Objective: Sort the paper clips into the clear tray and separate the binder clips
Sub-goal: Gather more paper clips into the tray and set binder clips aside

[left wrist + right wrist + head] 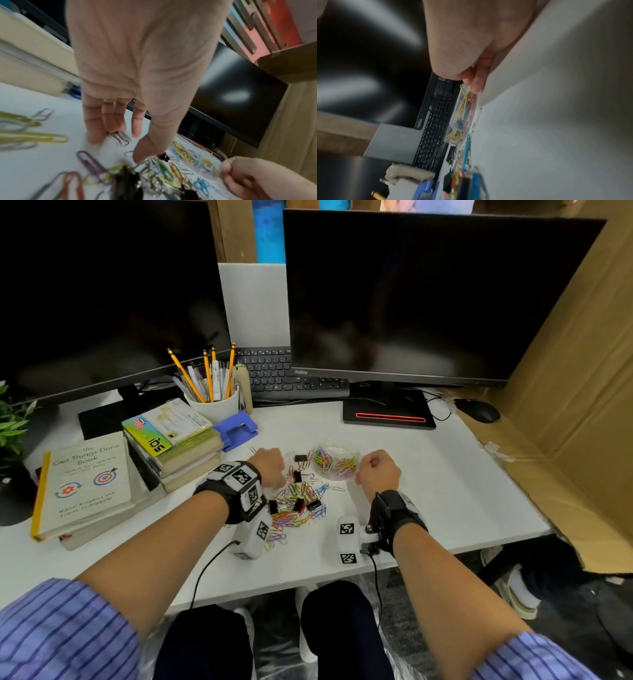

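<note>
A heap of coloured paper clips lies on the white desk, with several black binder clips mixed in and one binder clip apart at the back. My left hand hovers over the heap's far left; its fingers hang fairly straight and their tips touch a silver paper clip. The clear tray behind the heap holds several coloured clips. My right hand pinches the tray's right rim; its fingertips sit on the tray wall.
A stack of books and a blue hole punch stand left of the heap, with a pencil cup behind. A keyboard and two monitors fill the back. A cardboard wall closes the right side.
</note>
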A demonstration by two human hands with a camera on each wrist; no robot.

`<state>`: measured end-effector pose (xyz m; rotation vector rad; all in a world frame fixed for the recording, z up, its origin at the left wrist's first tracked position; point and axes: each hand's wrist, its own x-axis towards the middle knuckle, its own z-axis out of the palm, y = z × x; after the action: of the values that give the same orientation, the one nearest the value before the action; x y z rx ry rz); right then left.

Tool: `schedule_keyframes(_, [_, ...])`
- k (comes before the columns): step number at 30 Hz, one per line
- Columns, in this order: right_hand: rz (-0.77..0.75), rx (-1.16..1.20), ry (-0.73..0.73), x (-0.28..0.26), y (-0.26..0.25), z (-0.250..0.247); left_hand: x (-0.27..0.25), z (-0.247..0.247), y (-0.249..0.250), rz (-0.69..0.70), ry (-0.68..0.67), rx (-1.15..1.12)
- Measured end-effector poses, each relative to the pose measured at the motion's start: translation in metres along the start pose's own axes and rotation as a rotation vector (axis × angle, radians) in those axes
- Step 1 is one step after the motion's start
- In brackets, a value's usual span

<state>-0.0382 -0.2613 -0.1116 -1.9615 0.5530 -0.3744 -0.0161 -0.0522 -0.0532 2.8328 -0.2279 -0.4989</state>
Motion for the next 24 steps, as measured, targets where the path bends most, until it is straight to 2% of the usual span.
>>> schedule_keyframes(3, [0.009,-0.081,-0.085,-0.008,-0.002,0.000,-0.008,0.004,-0.017,-0.035,-0.107,0.018])
schedule_keyframes(6, [-0.064,-0.227,-0.180,-0.017,-0.005,0.001,-0.013,0.007,-0.023,0.018,-0.109,0.016])
schedule_keyframes(8, [-0.110,-0.363,-0.236,-0.023,-0.011,0.001,-0.016,0.009,-0.019,0.055,-0.094,0.026])
schedule_keyframes(13, [-0.222,-0.597,-0.500,-0.041,-0.036,0.002,-0.019,0.015,-0.011,0.122,0.004,0.061])
schedule_keyframes(17, [-0.309,-0.769,-0.660,-0.044,-0.054,0.016,-0.019,0.018,-0.008,0.126,0.023,0.064])
schedule_keyframes(20, [-0.306,-0.815,-0.731,-0.044,-0.065,0.024,-0.018,0.019,-0.005,0.126,0.049,0.064])
schedule_keyframes(24, [-0.401,-0.811,-0.756,-0.051,-0.073,0.034,-0.016,0.020,-0.002,0.117,0.081,0.071])
